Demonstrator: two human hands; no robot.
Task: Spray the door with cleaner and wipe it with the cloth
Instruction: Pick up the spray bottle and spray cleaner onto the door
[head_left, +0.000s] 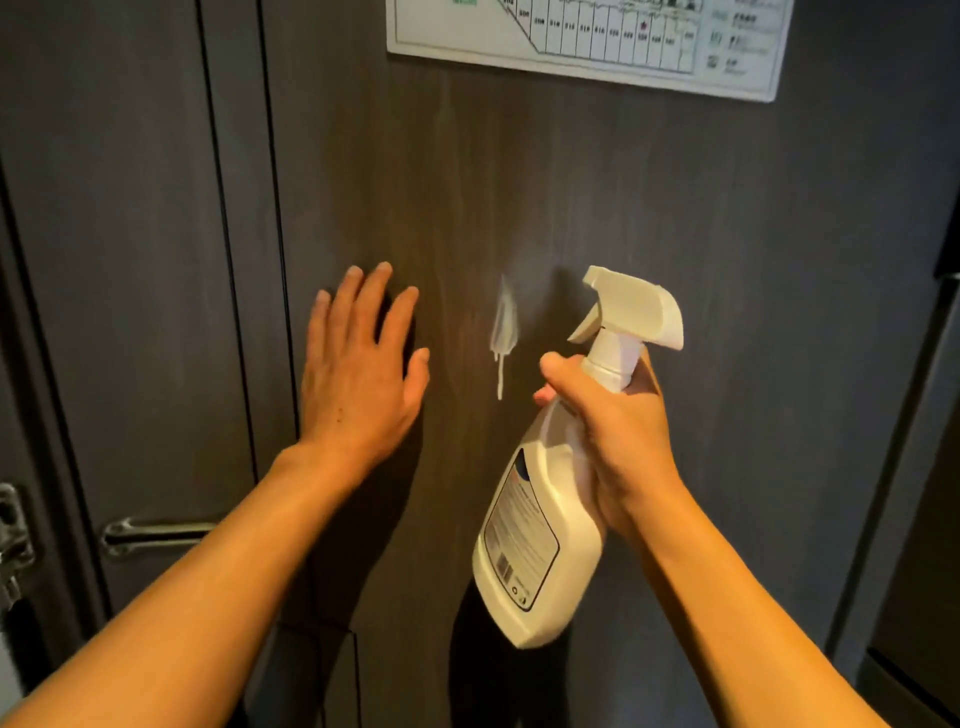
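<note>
A dark wood-grain door (571, 197) fills the view. A white streak of cleaner foam (503, 327) sits on it at mid height, with a drip running down. My right hand (618, 441) is wrapped around the neck of a white spray bottle (540, 530), whose nozzle (597, 275) points up and left toward the door. My left hand (358, 364) rests flat on the door with fingers spread, left of the foam. No cloth is in view.
A framed floor plan (592, 41) hangs on the door at the top. A metal lever handle (156, 535) and a latch plate (13, 540) are at the lower left. A dark frame edge (914, 415) runs down the right.
</note>
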